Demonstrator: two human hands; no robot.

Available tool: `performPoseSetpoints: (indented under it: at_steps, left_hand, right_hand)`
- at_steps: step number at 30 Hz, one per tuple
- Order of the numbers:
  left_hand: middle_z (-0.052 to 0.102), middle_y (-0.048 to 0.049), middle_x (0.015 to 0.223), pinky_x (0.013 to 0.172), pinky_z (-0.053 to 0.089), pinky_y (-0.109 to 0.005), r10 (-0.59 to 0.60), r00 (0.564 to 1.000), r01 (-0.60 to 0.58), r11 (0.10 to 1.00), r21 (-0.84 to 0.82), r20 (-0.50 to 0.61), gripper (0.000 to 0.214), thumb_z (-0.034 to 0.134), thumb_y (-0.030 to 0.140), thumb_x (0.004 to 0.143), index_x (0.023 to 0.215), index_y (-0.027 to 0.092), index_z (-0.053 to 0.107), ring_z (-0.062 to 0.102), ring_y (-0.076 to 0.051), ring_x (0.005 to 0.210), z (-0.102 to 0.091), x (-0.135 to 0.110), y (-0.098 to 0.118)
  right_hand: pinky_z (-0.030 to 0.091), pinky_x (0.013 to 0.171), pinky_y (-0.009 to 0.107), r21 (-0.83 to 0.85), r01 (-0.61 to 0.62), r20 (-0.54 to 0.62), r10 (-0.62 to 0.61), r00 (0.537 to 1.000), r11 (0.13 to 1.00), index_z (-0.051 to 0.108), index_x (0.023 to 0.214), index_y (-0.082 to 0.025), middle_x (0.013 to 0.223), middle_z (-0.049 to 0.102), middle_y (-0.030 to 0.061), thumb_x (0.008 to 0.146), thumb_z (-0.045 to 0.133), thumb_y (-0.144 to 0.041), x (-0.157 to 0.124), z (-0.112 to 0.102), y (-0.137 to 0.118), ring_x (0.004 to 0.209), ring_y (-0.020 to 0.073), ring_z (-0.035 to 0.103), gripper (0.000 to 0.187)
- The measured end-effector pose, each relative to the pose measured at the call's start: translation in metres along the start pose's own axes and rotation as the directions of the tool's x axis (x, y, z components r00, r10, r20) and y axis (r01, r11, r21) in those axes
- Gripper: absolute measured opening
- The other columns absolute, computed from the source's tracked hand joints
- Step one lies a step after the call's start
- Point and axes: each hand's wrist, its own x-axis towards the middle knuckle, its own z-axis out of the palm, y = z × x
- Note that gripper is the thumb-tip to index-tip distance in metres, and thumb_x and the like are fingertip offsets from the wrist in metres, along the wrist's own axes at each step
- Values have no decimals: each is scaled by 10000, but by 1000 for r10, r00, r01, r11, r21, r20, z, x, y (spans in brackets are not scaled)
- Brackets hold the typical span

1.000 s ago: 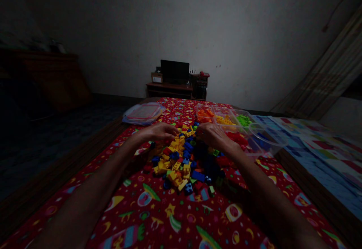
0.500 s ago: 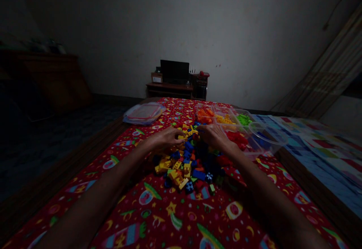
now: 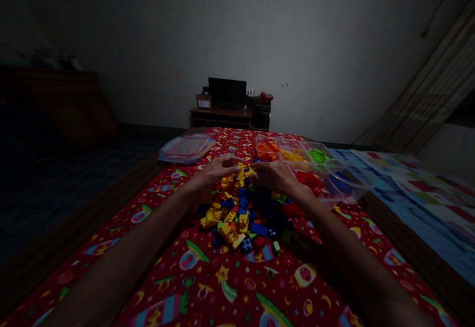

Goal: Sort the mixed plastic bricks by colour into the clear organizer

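Note:
A mixed pile of plastic toy bricks, mostly yellow and blue with some red, orange and green, lies on the red patterned cloth. At the pile's far left edge, my left hand is open, its thumb and fingers apart. Facing it from the right, my right hand reaches over the pile with its fingers stretched leftward. Several yellow bricks show in the gap between both hands, close to the fingertips. Dim light hides whether the fingertips touch them. Some dark bricks lie in shadow under the right hand.
Right of the pile is a clear divided tray with orange, yellow, green, red and blue bricks in separate compartments. A round clear lid or bowl overlaps its right side. Stacked plastic lids lie at the far left. A monitor stands beyond.
My left hand has lifted slightly away from the pile and its fingers have spread. My right hand has shifted a little to the left. The view has turned slightly.

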Motion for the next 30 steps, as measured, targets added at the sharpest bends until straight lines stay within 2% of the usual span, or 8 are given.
performPoseSetpoints:
  at_steps: [4, 8, 14, 17, 20, 23, 25, 30]
  left_hand:
    - [689, -69, 967, 813, 513, -344, -11, 1000, 11, 988, -155, -2, 577, 696, 515, 679, 1107, 142, 599, 648, -214, 876, 12, -2, 0]
    - [695, -52, 900, 751, 523, -324, -11, 1000, 13, 994, -112, 24, 548, 685, 530, 690, 1078, 149, 616, 653, -197, 798, 16, 5, -8]
    - [679, -68, 903, 703, 512, -299, 31, 997, -32, 999, -5, -70, 511, 569, 574, 757, 1003, 131, 631, 645, -193, 784, 7, 7, -13]
    - [685, -71, 908, 710, 507, -304, 33, 996, -31, 999, 25, -80, 495, 580, 542, 745, 1013, 130, 635, 648, -203, 795, 2, 8, -18]
    - [696, -67, 889, 722, 508, -313, 26, 997, -23, 998, 59, -67, 484, 586, 523, 728, 1007, 132, 646, 653, -215, 806, -1, 10, -24]
    - [707, -70, 923, 734, 517, -322, 15, 998, -7, 993, 114, -69, 474, 592, 506, 711, 1002, 137, 659, 655, -230, 838, -2, 12, -26]
    - [711, -73, 955, 754, 522, -335, 9, 997, 5, 983, 185, -78, 458, 591, 489, 704, 992, 142, 672, 653, -246, 878, -3, 12, -25]
    - [717, -66, 1010, 857, 495, -349, 32, 997, 5, 901, 434, -77, 382, 564, 440, 720, 958, 177, 705, 641, -258, 936, -21, 11, -24]
  right_hand:
    - [305, 601, 226, 66, 60, 15, -61, 998, 996, 496, 1324, -208, 923, 688, 71, 868, 568, -313, 0, 4, -9, 710, 135, 563, 473]
    - [275, 574, 236, -12, -22, -21, 21, 1000, 1000, 660, 1056, -181, 802, 674, 58, 897, 479, -265, 4, 8, -8, 626, 119, 520, 256]
    - [231, 532, 251, -152, -196, -119, 179, 977, 969, 669, 787, -157, 678, 625, 46, 891, 458, -335, 6, -2, 35, 555, 108, 447, 295]
    - [254, 536, 253, -178, -336, -165, 309, 937, 925, 678, 766, -153, 689, 641, 66, 895, 456, -368, 9, -10, 69, 577, 125, 486, 335]
    - [302, 564, 258, -185, -491, -236, 447, 863, 851, 698, 825, -141, 795, 677, 117, 891, 479, -379, 17, -17, 103, 674, 171, 561, 330]
    - [346, 598, 268, -188, -588, -249, 541, 804, 787, 702, 900, -116, 892, 679, 170, 879, 510, -386, 28, -22, 121, 778, 220, 598, 332]
    - [362, 621, 270, -185, -554, -245, 508, 826, 812, 690, 960, -104, 919, 675, 180, 879, 517, -380, 33, -22, 119, 818, 229, 597, 336]
    - [322, 577, 239, -86, -230, -137, 217, 966, 969, 678, 885, -137, 783, 664, 87, 911, 449, -320, 28, -10, 72, 659, 147, 541, 294]
